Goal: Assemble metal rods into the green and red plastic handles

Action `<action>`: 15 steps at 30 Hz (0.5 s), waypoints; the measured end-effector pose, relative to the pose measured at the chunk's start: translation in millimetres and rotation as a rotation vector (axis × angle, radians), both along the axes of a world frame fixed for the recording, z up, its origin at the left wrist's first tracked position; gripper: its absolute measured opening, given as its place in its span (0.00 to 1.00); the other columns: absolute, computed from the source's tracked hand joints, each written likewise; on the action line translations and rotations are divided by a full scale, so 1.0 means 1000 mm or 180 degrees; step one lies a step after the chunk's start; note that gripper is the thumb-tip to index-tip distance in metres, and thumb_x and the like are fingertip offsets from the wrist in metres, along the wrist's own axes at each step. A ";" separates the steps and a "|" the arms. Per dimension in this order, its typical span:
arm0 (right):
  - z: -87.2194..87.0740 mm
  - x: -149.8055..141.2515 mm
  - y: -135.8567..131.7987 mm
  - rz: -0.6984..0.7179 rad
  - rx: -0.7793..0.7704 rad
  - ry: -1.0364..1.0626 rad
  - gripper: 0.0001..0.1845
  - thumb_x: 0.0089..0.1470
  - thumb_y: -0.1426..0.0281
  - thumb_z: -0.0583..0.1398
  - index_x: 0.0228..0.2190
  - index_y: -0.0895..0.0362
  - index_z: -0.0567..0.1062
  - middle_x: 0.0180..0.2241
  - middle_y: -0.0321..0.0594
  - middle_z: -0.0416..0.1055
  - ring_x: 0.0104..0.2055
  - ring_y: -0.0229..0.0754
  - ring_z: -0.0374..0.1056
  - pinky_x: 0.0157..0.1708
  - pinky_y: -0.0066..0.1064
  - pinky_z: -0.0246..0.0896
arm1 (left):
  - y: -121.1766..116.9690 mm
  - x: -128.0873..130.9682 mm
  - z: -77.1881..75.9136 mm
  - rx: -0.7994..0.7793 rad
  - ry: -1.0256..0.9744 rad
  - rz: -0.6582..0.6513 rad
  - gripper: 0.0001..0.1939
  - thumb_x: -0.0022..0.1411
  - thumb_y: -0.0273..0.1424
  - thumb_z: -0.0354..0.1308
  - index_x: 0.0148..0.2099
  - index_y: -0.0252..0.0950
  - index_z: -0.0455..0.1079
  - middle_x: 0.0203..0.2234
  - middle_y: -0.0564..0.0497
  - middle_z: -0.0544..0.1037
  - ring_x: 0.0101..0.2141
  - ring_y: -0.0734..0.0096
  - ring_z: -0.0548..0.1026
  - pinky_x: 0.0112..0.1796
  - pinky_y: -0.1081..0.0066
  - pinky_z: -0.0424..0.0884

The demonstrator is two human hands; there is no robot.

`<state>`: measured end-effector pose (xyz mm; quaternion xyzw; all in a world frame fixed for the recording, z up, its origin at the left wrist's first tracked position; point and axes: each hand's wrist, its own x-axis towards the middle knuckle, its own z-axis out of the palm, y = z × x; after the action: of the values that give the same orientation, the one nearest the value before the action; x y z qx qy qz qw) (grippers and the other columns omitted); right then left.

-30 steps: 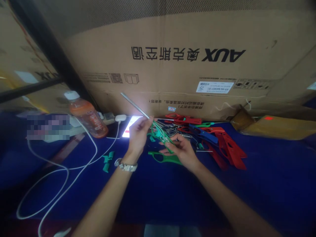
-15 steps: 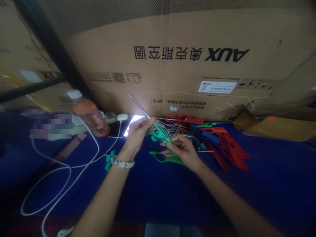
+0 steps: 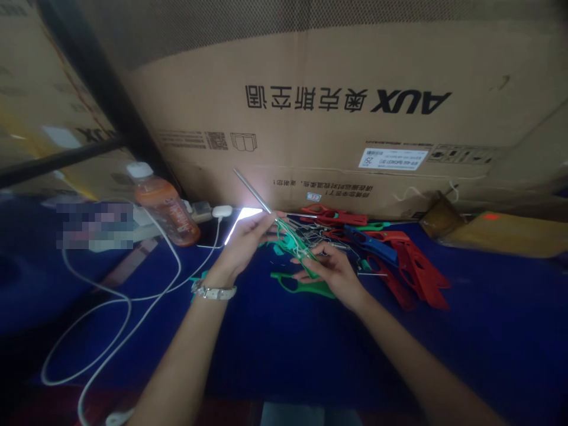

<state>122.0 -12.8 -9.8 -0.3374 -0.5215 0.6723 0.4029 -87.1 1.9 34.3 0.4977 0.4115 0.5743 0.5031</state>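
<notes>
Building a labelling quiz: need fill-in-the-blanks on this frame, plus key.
1. The left hand pinches the metal tube; the right hand holds a lighter shell coloured ____.
2. A white band circles the ____ wrist.
3. AUX lettering on the cardboard box is ____.
4. The cap on the drink bottle is ____.
Missing words: green; left; upside down; white.

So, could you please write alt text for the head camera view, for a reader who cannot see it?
A person's left hand and right hand hold a green casing and metal tube above a blue surface. Red casings lie to the right; a drink bottle is at the left, printed cardboard behind.
</notes>
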 end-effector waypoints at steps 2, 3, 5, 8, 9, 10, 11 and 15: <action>0.000 0.000 0.000 -0.0011 0.0017 -0.0001 0.24 0.46 0.57 0.71 0.30 0.54 0.64 0.39 0.43 0.82 0.32 0.48 0.81 0.33 0.38 0.80 | 0.000 -0.001 -0.001 0.0017 -0.0016 -0.0003 0.20 0.56 0.44 0.68 0.44 0.35 0.80 0.42 0.43 0.81 0.36 0.68 0.78 0.38 0.68 0.78; 0.000 0.000 0.000 -0.0010 0.0028 0.0000 0.24 0.46 0.57 0.71 0.30 0.54 0.64 0.39 0.43 0.82 0.31 0.48 0.81 0.33 0.38 0.80 | 0.000 -0.001 -0.001 0.0038 -0.0024 0.0002 0.20 0.56 0.44 0.68 0.44 0.35 0.80 0.41 0.44 0.82 0.35 0.69 0.78 0.38 0.68 0.78; 0.000 -0.001 0.000 -0.0009 0.0036 0.0013 0.24 0.46 0.57 0.71 0.30 0.54 0.64 0.39 0.42 0.82 0.31 0.47 0.81 0.33 0.37 0.79 | 0.001 -0.001 -0.002 0.0073 -0.0031 0.0033 0.19 0.55 0.44 0.69 0.43 0.35 0.80 0.41 0.45 0.82 0.33 0.71 0.78 0.38 0.68 0.78; 0.000 -0.001 0.000 -0.0001 0.0008 0.0053 0.24 0.45 0.57 0.72 0.30 0.54 0.64 0.38 0.41 0.82 0.31 0.47 0.81 0.33 0.36 0.79 | 0.002 0.000 -0.002 0.0027 -0.0040 0.0170 0.19 0.53 0.44 0.70 0.40 0.34 0.80 0.36 0.46 0.82 0.31 0.73 0.78 0.37 0.71 0.77; 0.000 -0.001 0.000 -0.0001 -0.0001 0.0063 0.24 0.45 0.57 0.72 0.30 0.53 0.64 0.37 0.41 0.82 0.30 0.47 0.81 0.33 0.36 0.79 | 0.003 0.000 -0.002 -0.0003 -0.0059 0.0217 0.19 0.52 0.43 0.71 0.40 0.34 0.80 0.34 0.47 0.82 0.30 0.73 0.78 0.36 0.71 0.77; 0.000 -0.001 0.000 -0.0002 -0.0003 0.0066 0.24 0.45 0.57 0.72 0.31 0.53 0.64 0.37 0.40 0.82 0.30 0.46 0.81 0.33 0.36 0.79 | 0.003 0.000 -0.002 -0.0026 -0.0092 0.0249 0.20 0.50 0.43 0.72 0.40 0.34 0.80 0.33 0.47 0.82 0.30 0.73 0.78 0.36 0.72 0.77; 0.000 -0.001 -0.001 -0.0009 0.0004 0.0058 0.24 0.45 0.57 0.72 0.31 0.53 0.64 0.37 0.40 0.82 0.30 0.46 0.81 0.33 0.36 0.79 | 0.003 0.000 -0.002 -0.0038 -0.0135 0.0262 0.20 0.50 0.42 0.72 0.41 0.34 0.80 0.32 0.47 0.81 0.29 0.73 0.78 0.35 0.71 0.77; 0.000 -0.001 -0.001 -0.0039 0.0050 0.0010 0.23 0.46 0.57 0.71 0.31 0.53 0.64 0.38 0.42 0.82 0.30 0.46 0.81 0.34 0.37 0.80 | 0.003 0.000 -0.001 -0.0034 -0.0220 0.0232 0.21 0.48 0.39 0.73 0.42 0.34 0.79 0.34 0.47 0.82 0.29 0.73 0.78 0.37 0.71 0.77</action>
<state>121.5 -13.4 -9.8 -0.3364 -0.5240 0.6662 0.4104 -87.0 5.1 33.0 0.4595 0.4149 0.6068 0.4984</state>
